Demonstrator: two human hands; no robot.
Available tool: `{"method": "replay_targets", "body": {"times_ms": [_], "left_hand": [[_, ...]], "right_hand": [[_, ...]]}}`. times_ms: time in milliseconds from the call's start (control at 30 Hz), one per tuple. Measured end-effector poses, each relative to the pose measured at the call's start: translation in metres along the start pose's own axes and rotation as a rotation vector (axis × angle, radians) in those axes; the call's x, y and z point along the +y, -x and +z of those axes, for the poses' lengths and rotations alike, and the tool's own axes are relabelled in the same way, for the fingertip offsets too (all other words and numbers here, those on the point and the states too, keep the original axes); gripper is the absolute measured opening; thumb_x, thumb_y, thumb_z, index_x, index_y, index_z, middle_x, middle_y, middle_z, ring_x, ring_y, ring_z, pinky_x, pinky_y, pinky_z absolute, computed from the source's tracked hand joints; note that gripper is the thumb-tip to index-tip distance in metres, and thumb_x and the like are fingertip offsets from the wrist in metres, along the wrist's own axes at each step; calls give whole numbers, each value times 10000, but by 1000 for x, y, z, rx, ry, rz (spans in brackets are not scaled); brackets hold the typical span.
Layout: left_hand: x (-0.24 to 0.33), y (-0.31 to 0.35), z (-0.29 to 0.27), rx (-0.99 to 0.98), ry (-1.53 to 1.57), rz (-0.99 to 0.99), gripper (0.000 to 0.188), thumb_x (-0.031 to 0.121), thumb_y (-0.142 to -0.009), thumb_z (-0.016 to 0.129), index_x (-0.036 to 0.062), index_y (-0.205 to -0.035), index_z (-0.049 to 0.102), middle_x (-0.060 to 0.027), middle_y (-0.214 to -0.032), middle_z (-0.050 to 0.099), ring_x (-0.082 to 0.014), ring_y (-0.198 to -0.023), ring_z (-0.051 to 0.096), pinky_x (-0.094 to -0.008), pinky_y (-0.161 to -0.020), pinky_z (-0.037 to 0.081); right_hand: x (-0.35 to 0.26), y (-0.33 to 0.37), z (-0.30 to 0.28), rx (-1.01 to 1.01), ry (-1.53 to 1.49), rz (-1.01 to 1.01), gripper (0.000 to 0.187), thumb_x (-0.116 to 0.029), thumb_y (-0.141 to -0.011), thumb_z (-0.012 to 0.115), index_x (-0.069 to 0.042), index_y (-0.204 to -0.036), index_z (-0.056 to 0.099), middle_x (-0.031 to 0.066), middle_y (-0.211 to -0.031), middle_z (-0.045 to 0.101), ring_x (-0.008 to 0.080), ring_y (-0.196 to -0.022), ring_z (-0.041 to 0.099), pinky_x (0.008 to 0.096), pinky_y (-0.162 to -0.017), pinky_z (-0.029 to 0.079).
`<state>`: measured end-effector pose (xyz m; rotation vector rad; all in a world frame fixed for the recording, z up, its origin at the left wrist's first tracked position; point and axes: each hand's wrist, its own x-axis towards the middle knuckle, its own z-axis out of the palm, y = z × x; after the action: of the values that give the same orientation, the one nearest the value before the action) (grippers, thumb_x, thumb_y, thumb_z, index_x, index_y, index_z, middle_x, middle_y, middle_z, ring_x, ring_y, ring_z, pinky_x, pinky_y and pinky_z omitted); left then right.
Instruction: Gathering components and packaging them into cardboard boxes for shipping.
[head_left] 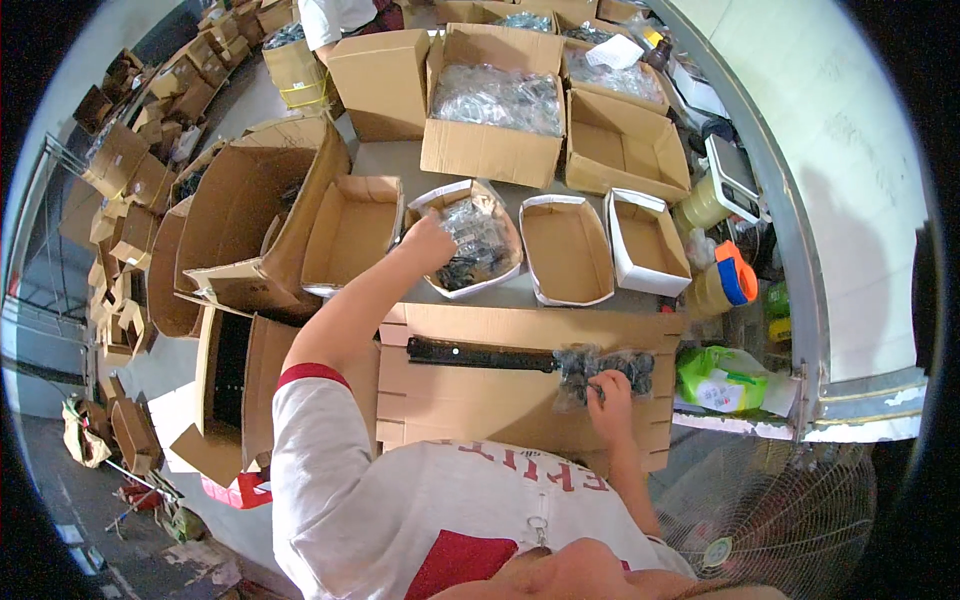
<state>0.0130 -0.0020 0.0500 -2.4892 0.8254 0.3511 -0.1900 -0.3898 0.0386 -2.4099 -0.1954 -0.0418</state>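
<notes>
My left hand (428,243) reaches over the near-left rim of a white-edged cardboard box (458,291). Its fingers are curled against the clear plastic bags (478,232) of dark parts heaped inside, seemingly gripping one; the fingertips are partly hidden. On a flattened cardboard sheet (480,405) in front of me lies a long black slotted bar (480,355). Several clear bags of dark parts (640,368) rest at the bar's right end, overlapping it. With bent fingers, my right hand (610,398) pinches the near side of these bags.
Empty cardboard trays (567,250) flank the filled box. Behind stands a large carton (490,150) of bagged parts. Tall open cartons (285,235) crowd the left. A scale (733,175), an orange-and-blue tape roll (737,275) and a fan (770,510) are at right. A person (340,20) stands at the back.
</notes>
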Motion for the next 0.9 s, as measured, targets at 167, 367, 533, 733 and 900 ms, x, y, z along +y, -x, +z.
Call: {"method": "replay_targets", "body": {"times_ms": [167, 367, 533, 733, 900], "left_hand": [[-3, 34, -43, -143, 370, -199, 165, 108, -800, 613, 83, -944, 692, -110, -958, 693, -246, -950, 669, -402, -688, 558], [73, 69, -15, -63, 1624, -235, 223, 182, -883, 600, 7, -1004, 534, -63, -720, 584, -146, -522, 572, -288, -497, 477], [223, 89, -28, -101, 2210, -268, 201, 190, -959, 514, 17, -1056, 552, -51, -772, 586, -131, -597, 574, -274, -564, 496], [322, 119, -43, -64, 2732, -356, 235, 183, -973, 494, 0, -1116, 529, -75, -931, 623, -171, -773, 618, -298, -679, 522], [311, 125, -39, -66, 2581, -221, 197, 215, -975, 501, 33, -1041, 537, -50, -924, 621, -126, -738, 594, -264, -647, 496]], "right_hand": [[-6, -9, 1, -19, -47, -112, 169, -53, -785, 634, -29, -950, 605, 157, -1003, 562, 350, -964, 541, 396, -837, 450], [-37, -2, 22, -318, -529, 85, 193, -121, -870, 606, -6, -1024, 591, 89, -932, 591, 177, -896, 576, 308, -816, 463], [-61, 9, 55, -311, -994, 403, 256, -222, -953, 527, -19, -1106, 557, 40, -938, 578, 141, -886, 565, 295, -814, 470], [-38, 48, 58, -428, -1171, 688, 219, -307, -971, 487, -101, -901, 508, -23, -731, 482, 84, -577, 459, 264, -534, 453], [-35, 62, 57, -197, -1288, 853, 225, -315, -977, 473, -94, -970, 512, 3, -803, 539, 91, -641, 500, 264, -586, 466]]}}
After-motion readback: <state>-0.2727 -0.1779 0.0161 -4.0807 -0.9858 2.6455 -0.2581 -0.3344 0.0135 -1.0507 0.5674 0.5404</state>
